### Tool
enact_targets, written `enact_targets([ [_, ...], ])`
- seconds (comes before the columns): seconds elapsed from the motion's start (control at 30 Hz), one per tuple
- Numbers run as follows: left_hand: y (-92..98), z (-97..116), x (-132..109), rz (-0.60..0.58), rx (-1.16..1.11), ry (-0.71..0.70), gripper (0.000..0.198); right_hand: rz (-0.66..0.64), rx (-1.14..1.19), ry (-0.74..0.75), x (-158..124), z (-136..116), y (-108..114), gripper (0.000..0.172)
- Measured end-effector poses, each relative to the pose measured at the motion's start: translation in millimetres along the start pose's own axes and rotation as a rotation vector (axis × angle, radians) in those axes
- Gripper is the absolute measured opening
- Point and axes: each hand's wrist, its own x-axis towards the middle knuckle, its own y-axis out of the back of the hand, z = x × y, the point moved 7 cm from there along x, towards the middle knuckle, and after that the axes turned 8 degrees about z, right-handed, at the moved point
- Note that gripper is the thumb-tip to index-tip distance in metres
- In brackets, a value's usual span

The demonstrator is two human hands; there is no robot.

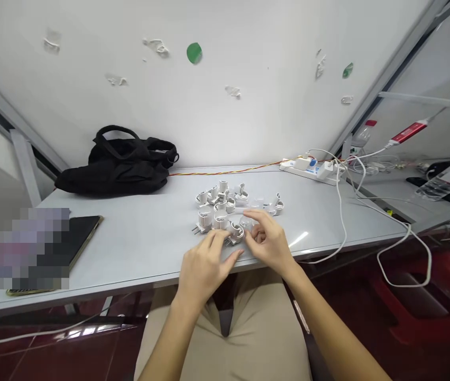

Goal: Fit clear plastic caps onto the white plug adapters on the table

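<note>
A loose group of small white two-pin plugs with coiled white cords (pixel 221 205) lies near the middle of the table. My left hand (pixel 204 264) is at the front of the group, thumb and fingers apart, its fingertips beside the nearest white plug (pixel 235 232). That plug lies tilted, its pins toward my left fingers. My right hand (pixel 268 238) is at the group's right front, index finger stretched out and thumb apart from it, the other fingers curled. Between them a small clear plastic piece (pixel 245 222) shows; whether it is touched is unclear.
A black bag (pixel 124 161) rests at the back left, and a dark tablet-like case (pixel 77 233) lies at the left. A power strip (pixel 308 170) with plugged-in adapters stands at the back right. Its white cable (pixel 343 222) loops over the table's front edge.
</note>
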Motion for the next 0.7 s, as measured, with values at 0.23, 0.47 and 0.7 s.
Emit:
enact_targets([
  [0.23, -4.7, -2, 1, -0.032, -0.035, -0.003, 0.015, -0.058, -0.021, -0.072, 1, 10, -2, 0.035],
  [0.47, -0.4, -1, -3, 0.047, -0.032, -0.038, 0.020, -0.149, 0.077, -0.121, 1, 5, -3, 0.030],
  [0.7, 2.9, -4, -4, 0.031, -0.095, -0.046, 0.020, -0.271, 0.195, -0.276, -4, 15, -8, 0.043],
])
